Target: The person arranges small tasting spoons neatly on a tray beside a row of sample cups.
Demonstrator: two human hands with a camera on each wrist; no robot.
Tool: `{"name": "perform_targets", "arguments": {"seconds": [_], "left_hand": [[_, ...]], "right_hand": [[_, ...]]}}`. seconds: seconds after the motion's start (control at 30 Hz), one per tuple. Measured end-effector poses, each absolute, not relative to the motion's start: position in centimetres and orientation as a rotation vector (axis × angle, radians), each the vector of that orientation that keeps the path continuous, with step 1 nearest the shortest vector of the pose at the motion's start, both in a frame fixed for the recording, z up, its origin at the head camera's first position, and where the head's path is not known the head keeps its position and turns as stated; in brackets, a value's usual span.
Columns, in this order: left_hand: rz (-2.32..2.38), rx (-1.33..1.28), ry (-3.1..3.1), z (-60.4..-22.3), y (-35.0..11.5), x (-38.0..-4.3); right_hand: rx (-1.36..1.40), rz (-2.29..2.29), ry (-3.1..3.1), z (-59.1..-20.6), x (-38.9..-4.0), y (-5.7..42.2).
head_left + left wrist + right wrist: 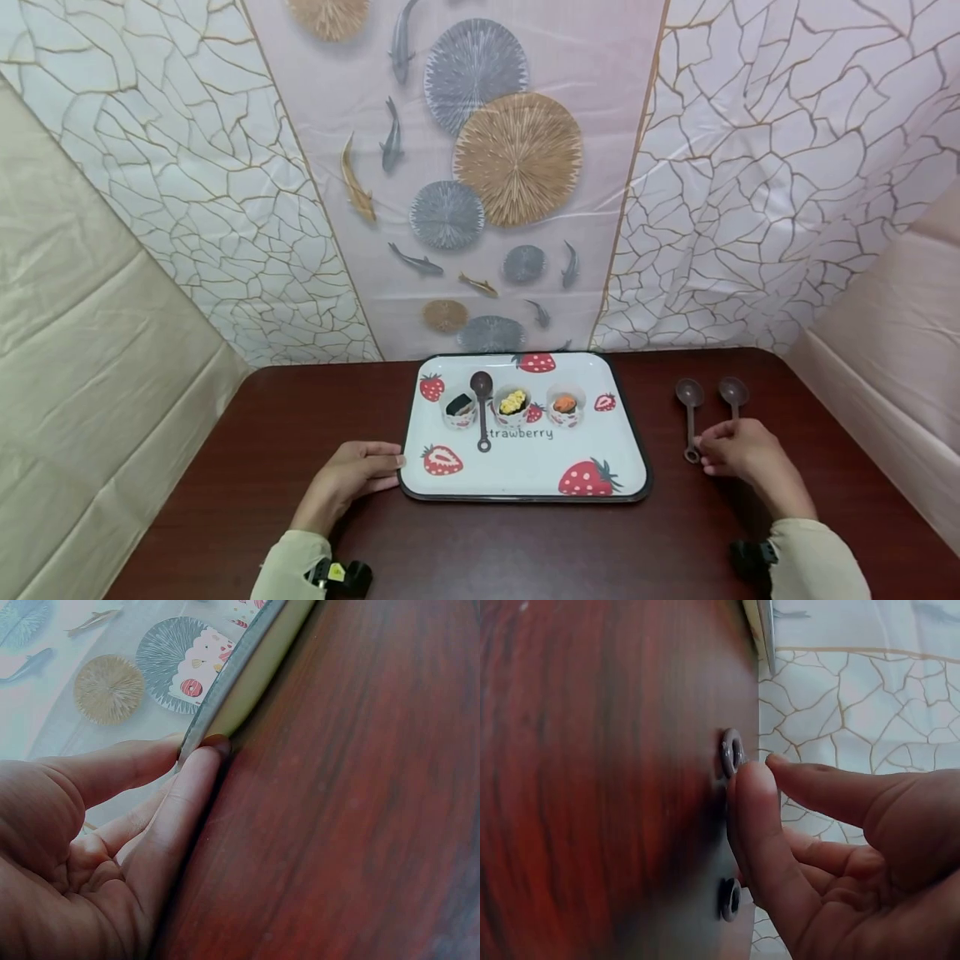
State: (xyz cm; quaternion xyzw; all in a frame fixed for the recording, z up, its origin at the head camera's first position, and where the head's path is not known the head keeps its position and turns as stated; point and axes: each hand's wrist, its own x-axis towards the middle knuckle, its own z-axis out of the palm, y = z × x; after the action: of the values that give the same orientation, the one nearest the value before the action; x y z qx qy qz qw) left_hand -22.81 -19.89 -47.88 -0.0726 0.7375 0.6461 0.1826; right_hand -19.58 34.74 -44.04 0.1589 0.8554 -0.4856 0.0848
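My left hand (351, 477) pinches the left edge of a white strawberry-print tray (510, 475), thumb above the rim and fingers below in the left wrist view. On the tray stand three small cups: one with a black-and-white piece (460, 406), one with a yellow-topped piece (513, 403), one with an orange-topped piece (565, 405). A brown spoon (483, 417) lies between the left two. Right of the tray, my right hand (750, 460) pinches the handle of another brown spoon (690, 404) near its ring end. A third spoon (733, 392) lies beside it, its handle partly hidden by that hand.
The dark red-brown wooden table (510, 550) carries everything. A patterned cloth wall (495, 275) rises right behind its back edge. Beige padded panels (97, 375) slope up on both sides.
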Motion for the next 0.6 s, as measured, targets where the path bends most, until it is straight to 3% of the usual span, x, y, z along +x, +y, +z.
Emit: {"name": "perform_targets", "arguments": {"seconds": [0.4, 0.6], "left_hand": [[1.821, -0.186, 2.079, -47.7, -19.9, -22.8], [1.823, -0.212, 2.09, -47.5, -19.8, -22.6]], "right_hand": [[0.479, -0.991, 2.754, -44.0, -19.7, 33.4], [0.482, -1.042, 2.737, -44.2, -20.0, 33.2]]}}
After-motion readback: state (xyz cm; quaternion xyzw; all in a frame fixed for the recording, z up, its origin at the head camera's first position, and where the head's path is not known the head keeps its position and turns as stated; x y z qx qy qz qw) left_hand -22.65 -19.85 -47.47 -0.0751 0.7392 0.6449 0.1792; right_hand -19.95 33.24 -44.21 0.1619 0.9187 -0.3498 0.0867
